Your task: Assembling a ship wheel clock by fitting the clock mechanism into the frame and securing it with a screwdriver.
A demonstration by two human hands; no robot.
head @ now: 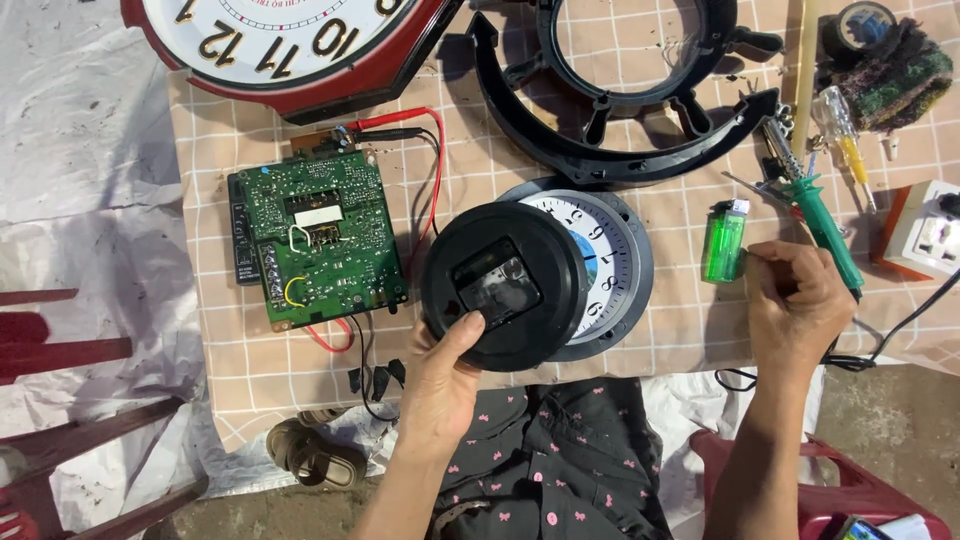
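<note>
Clock back [503, 285], black and round, lies face down near the front edge of the checked tabletop [250, 370], with its small black movement box at the centre showing upward. Left hand [445, 375] grips its near rim, thumb laid on top just by the movement, fingers hidden beneath. Right hand [800, 310] rests to the right, fingers curled in; something thin may be pinched at the fingertips, but I cannot tell what. Just left of that hand stands a green lighter [724, 241]; a green-handled soldering iron [820, 225] runs under and beyond the knuckles. Clock back partly overlaps a white clock dial [605, 265] in a dark ring. Judged step: movement side being steadied for work, tool not yet brought to it. Next move likely calls for the right hand to come across to the movement while the left keeps the disc flat. Further out: green circuit board [320, 240] with red and black leads to the left, red-cased wall clock [290, 45] at the far left corner, black plastic frame [620, 90] far centre, white socket block [925, 240] at the right edge.
</note>
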